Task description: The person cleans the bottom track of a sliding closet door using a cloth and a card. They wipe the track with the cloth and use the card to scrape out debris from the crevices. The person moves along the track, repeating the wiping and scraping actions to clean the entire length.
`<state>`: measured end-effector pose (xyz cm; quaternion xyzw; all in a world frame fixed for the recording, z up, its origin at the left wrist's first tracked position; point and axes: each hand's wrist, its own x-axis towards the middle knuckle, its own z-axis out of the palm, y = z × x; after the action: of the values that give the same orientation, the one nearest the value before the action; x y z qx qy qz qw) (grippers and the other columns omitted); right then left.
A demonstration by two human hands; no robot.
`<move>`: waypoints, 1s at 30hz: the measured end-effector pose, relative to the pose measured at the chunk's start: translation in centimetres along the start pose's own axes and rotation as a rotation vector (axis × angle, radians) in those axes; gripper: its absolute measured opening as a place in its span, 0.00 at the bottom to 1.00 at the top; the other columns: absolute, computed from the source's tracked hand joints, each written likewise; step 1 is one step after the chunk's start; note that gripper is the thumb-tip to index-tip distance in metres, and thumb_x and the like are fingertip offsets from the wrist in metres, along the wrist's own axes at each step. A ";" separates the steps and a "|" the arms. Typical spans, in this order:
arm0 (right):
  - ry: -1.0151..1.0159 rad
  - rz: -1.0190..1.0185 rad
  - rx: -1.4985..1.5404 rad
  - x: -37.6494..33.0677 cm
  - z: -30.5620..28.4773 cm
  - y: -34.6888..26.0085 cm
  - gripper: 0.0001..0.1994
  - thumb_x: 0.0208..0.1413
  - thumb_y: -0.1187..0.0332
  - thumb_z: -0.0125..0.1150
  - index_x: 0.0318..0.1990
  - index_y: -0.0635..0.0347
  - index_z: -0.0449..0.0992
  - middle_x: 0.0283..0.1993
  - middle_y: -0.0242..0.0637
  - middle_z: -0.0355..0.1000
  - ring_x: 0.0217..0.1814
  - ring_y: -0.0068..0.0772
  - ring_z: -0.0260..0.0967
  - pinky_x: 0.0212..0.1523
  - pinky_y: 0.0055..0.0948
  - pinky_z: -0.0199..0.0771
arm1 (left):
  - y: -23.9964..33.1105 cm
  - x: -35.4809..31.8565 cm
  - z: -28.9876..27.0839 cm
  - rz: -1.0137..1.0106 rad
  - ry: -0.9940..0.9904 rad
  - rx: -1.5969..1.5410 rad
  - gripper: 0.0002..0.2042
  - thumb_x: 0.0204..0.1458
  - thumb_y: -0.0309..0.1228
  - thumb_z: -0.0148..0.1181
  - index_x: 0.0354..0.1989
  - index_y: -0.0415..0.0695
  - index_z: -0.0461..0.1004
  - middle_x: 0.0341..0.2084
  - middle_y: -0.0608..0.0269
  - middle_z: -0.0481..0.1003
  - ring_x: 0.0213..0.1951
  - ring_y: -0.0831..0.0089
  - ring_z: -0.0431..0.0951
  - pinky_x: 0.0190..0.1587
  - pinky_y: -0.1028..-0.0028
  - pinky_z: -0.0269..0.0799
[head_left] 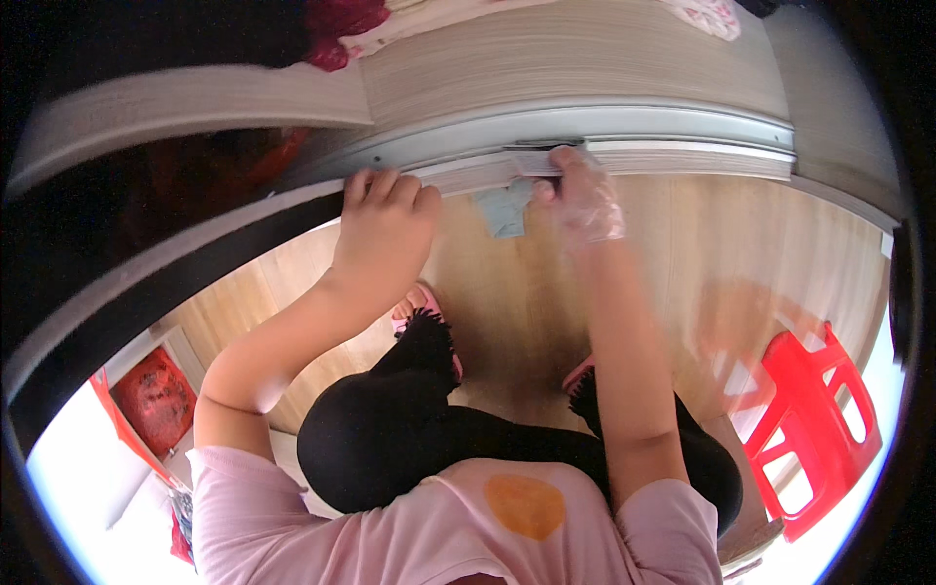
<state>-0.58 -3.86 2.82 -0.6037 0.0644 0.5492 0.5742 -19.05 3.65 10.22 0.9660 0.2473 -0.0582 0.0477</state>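
The plastic-gloved right hand [582,190] pinches a thin grey piece [534,164] at the pale rail [673,119]. The left hand [388,219] curls at the dark panel [283,222], its grip unclear. Dark marks on the red square [154,400] are too blurred to read.

Thin pale-blue cloth [502,213], limp, at the silver rail's [682,117] edge

1. Viewpoint: wearer's head, fisheye, facing steeply down over the pink shirt [400,531].
2. Range: close; pink shirt nearest, floor [522,292] farther below.
3. Framing: left hand [390,214] and right hand [587,200] upper-centre; straight edges bow outward peripherally.
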 end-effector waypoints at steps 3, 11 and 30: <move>-0.077 -0.105 -0.010 0.4 0.3 1.2 0.06 0.56 0.72 0.43 0.33 0.67 0.63 0.28 0.43 0.68 0.19 0.23 0.54 0.14 0.20 0.55 | 0.6 0.7 3.0 -0.085 -0.027 -0.630 0.07 0.44 0.24 0.53 0.32 0.38 0.72 0.30 0.52 0.74 0.36 0.56 0.73 0.42 0.63 0.68; -0.009 -0.172 -0.032 0.6 -0.6 0.3 0.08 0.55 0.71 0.43 0.27 0.64 0.63 0.23 0.39 0.63 0.17 0.23 0.54 0.14 0.19 0.53 | 5.0 5.1 3.2 -0.176 0.102 -0.905 0.07 0.45 0.24 0.55 0.34 0.37 0.70 0.25 0.52 0.73 0.28 0.60 0.75 0.34 0.65 0.70; 0.196 0.142 0.228 4.3 -11.7 -11.6 0.03 0.52 0.74 0.45 0.28 0.60 0.61 0.19 0.36 0.62 0.11 0.21 0.51 0.10 0.22 0.51 | 5.3 9.4 2.1 0.016 0.067 -0.703 0.08 0.44 0.25 0.54 0.34 0.41 0.70 0.34 0.55 0.71 0.34 0.57 0.73 0.36 0.65 0.69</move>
<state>16.25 -6.56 3.80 -0.5791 0.2246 0.5162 0.5897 -8.48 3.24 7.18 0.8938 0.2461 0.0628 0.3697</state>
